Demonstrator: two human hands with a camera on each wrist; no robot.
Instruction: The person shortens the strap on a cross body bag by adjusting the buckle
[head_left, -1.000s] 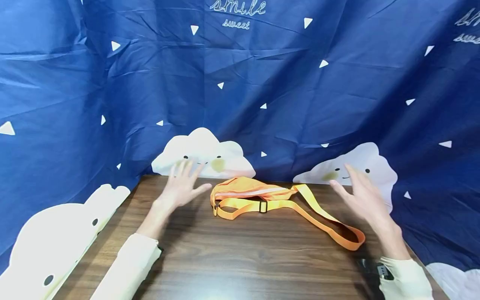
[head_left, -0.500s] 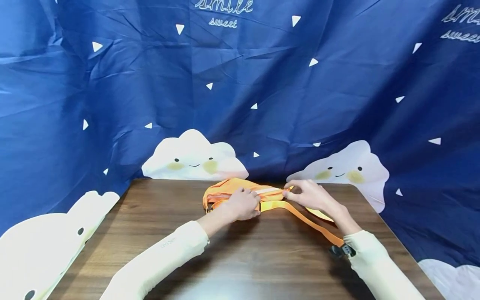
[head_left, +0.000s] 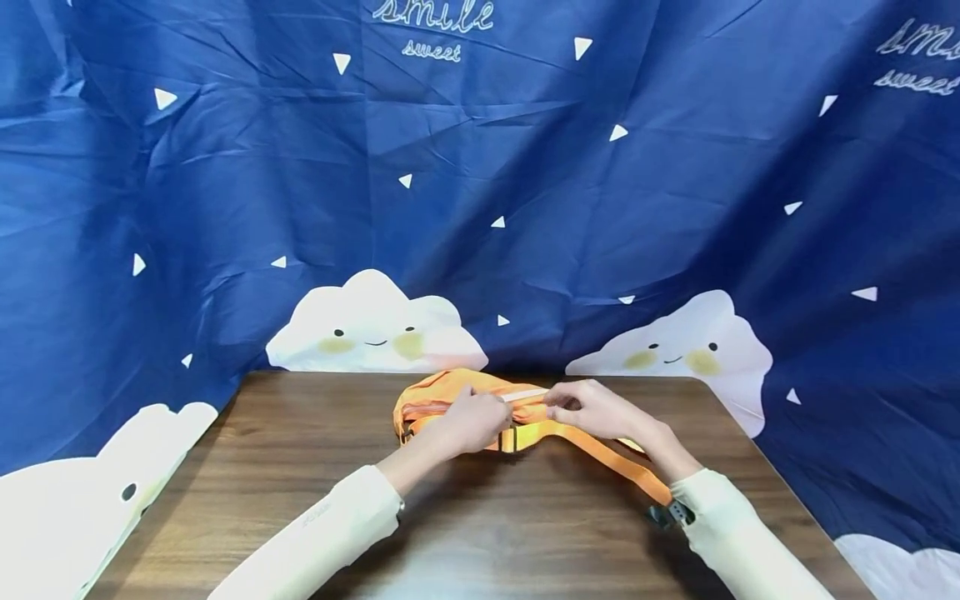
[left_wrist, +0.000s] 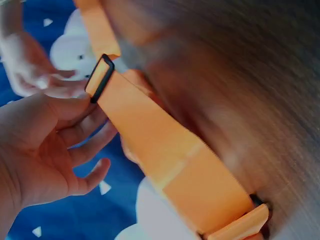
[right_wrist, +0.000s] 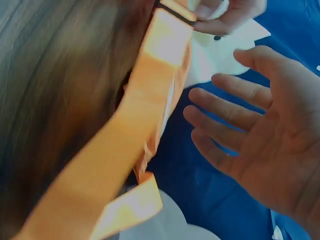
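Note:
An orange fanny pack [head_left: 450, 383] with a pale zipper lies at the back of the table. Its strap [left_wrist: 165, 145] runs along the near side through a black slider buckle [left_wrist: 100, 79]. My left hand [head_left: 476, 421] pinches the pack's strap beside that buckle, the thumb at the buckle's edge; the index fingertip is hidden behind the strap. At the pack's right end is my right hand [head_left: 600, 408]. In the right wrist view, the fingers of that right hand [right_wrist: 270, 115] are spread and loosely bent, apart from the strap, holding nothing.
The brown wooden table [head_left: 517, 517] ends just behind the pack. A blue cloth [head_left: 300, 167] with white clouds and triangles hangs behind and around it. The strap's loop [head_left: 637, 475] extends toward the right forearm.
Both hands have come inward from the pack's two sides. The left now pinches by the buckle; the right has moved slightly left along the pack's right end since half a second ago.

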